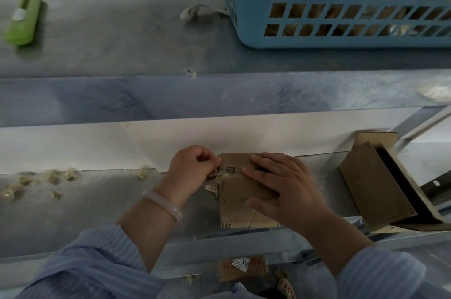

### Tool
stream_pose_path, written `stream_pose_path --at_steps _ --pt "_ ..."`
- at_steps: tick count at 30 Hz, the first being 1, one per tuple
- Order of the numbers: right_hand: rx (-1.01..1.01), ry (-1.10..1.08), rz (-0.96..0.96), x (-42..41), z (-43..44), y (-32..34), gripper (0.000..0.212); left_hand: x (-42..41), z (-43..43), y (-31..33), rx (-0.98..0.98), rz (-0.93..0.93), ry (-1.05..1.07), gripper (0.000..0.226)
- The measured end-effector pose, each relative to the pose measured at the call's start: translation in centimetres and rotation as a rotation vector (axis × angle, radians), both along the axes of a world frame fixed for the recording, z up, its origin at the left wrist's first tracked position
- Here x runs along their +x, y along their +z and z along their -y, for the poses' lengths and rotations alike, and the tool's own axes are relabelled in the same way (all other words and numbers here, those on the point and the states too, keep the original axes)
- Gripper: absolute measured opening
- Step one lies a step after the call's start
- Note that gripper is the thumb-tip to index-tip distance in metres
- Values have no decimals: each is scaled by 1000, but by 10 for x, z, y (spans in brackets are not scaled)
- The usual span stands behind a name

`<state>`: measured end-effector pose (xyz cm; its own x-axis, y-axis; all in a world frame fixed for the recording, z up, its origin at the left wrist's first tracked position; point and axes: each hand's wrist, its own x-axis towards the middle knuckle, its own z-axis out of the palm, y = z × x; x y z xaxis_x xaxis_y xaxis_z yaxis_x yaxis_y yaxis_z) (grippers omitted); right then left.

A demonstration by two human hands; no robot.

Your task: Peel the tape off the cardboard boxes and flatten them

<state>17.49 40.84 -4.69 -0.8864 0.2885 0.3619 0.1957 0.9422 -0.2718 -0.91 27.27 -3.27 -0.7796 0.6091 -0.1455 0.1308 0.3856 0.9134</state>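
My left hand (192,164) is curled at the far left corner of the small cardboard box (240,186), its fingers (210,159) pinched together on a strip of clear tape (220,175) that is lifting off the box's edge. My right hand (283,186) lies flat over the top of the box. Its fingers are spread and fairly straight, pressing down, and the thumb rests on the near face.

The box stands on the lower counter (97,201), close to its front edge and just in front of the white wall. My right hand covers much of the box's top, so I cannot see how much tape is left there.

To the right, near but not touching, a second cardboard box (373,188) lies tilted with a flap open. Small tape scraps (51,177) are scattered along the back of the counter on the left, well away from my hands.

On the shelf above are a blue basket (317,41) with cardboard showing through its holes, a crumpled wad of tape (197,13) just beside it, and a green cutter (23,16) far to the left. A pale bracelet (163,203) sits on my left wrist. Below the counter's front edge lies a piece of labelled cardboard (241,267).
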Motion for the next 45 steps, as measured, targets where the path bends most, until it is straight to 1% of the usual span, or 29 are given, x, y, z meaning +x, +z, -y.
stream_pose_path --at_steps 1,2,3,4,6,7,8,11,15,18,19,21,24,25,28,30,32,34,36,38,39,41,45 --pt "4 -2 -1 0 0 0 63 0 1 0 -23 -112 -3 12" --pt "7 -3 4 0 1 1 66 1 1 -1 -32 -166 0 13" --pt "8 -8 18 -1 1 2 70 1 1 -2 -28 -164 0 13" --pt "10 -17 41 -1 1 4 76 2 1 -2 -12 -91 3 13" --pt "18 -27 94 -2 0 9 81 2 0 1 43 236 26 17" --pt "14 -31 120 -4 -2 14 79 1 -1 2 63 398 49 21" --pt "-1 -36 146 -6 -3 19 74 -1 -1 2 61 487 55 26" --pt "-68 -55 153 -13 -6 27 64 -6 -5 0 18 495 1 32" --pt "-84 -84 105 -18 -3 21 59 -8 -4 -4 103 505 29 20" --pt "-99 -68 69 -14 -3 15 53 -8 7 -12 73 321 -83 11" --pt "-105 -62 57 -12 -4 15 52 -6 11 -13 83 277 -108 13" --pt "-112 -58 42 -11 -5 14 51 -2 13 -17 145 265 -103 19" --pt "-98 -62 21 -12 -4 13 49 0 11 -20 233 300 -64 22" --pt "-100 -59 9 -12 -4 12 48 0 9 -21 241 267 -73 25" --pt "-125 -33 -13 -10 -7 10 46 -3 8 -22 199 31 -141 32" --pt "-146 0 -15 -7 -11 10 44 -4 10 -22 173 -100 -187 32" --pt "-154 47 0 -4 -16 11 43 -4 13 -23 172 -173 -221 27" --pt "-155 88 13 -3 -20 13 42 -3 17 -23 152 -258 -274 17" --pt "-166 106 6 -3 -22 13 41 -3 20 -24 63 -465 -322 11" --pt "-173 109 -9 -2 -22 13 41 -4 22 -28 -3 -681 -349 24" --pt "-174 109 -16 -2 -22 12 40 -4 23 -30 -16 -745 -364 32" --pt "-170 109 -25 -1 -20 11 40 -3 24 -33 -20 -801 -379 36" --pt "-163 125 -36 0 -22 10 40 -1 24 -33 -40 -786 -379 32"
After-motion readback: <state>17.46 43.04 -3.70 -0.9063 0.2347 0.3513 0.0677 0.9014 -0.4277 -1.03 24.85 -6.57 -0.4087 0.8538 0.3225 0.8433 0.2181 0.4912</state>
